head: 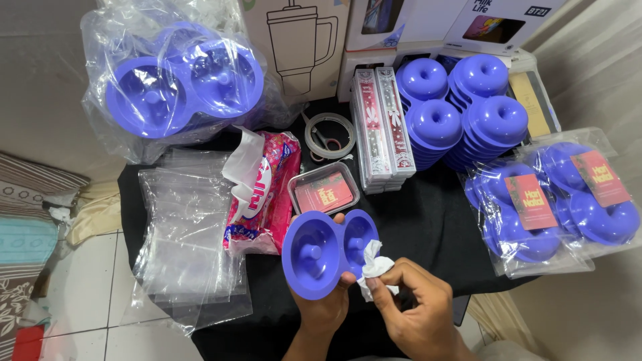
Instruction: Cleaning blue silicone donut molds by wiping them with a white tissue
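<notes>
Purple double-ring mould point(329, 253) held up over front edge of black table point(428, 227), tilted, hollows facing camera. Left hand point(326, 302) gripping mould from below, thumb on near rim. Right hand point(413, 309) just right of mould, fingers pinched shut on white tissue point(375, 269), tissue touching mould's right ring. Pink wipes pack point(262, 194) left of mould; clear lidded box point(324, 189) just behind.
</notes>
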